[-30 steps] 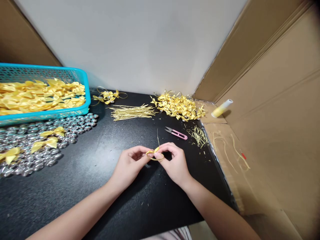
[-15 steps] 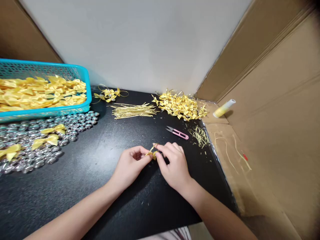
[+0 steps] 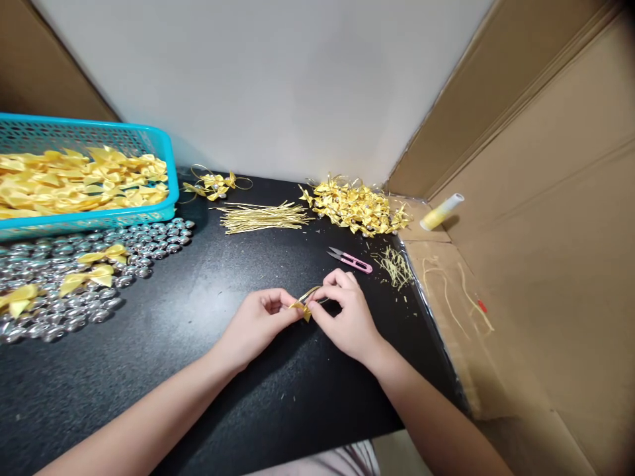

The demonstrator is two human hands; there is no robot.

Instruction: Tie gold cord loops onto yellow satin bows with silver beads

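Note:
Both of my hands meet over the black table top point(image 3: 208, 311), near its front middle. My left hand point(image 3: 258, 322) pinches a small yellow ribbon bow point(image 3: 301, 307) from the left. My right hand point(image 3: 347, 314) is closed on the same bow from the right, with a thin gold wire point(image 3: 311, 293) arching from the bow to its fingers. Pink thread snips point(image 3: 351, 260) lie just beyond my right hand.
A turquoise basket point(image 3: 171, 182) full of yellow bows stands at the far left, above a spread of silver beads point(image 3: 84, 271). A bundle of gold wires point(image 3: 260, 217) and a heap of finished bows point(image 3: 357, 208) lie at the back. Cardboard walls and a yellow tube point(image 3: 440, 212) stand on the right.
The gold wire loop seen a second ago has been drawn tight round the bow. My right hand has turned and shifted slightly up; my left hand stays put.

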